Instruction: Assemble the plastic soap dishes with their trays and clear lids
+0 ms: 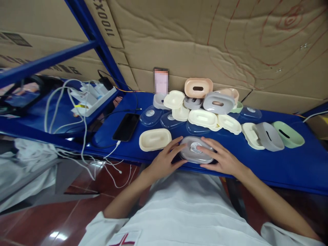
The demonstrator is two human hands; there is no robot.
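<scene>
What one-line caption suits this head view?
Both hands, left and right, press a clear lid onto a grey box.

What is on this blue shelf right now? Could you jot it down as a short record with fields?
Surface: blue shelf against a cardboard wall
Left hand: fingers on the left edge of a grey lidded box
Right hand: fingers resting on the box's right side
Beside the box: cream tray, to its left
Behind: pile of pastel trays and clear lids
Far right: three trays leaning in a row
Left side: black phone, power strip with white cables
</scene>
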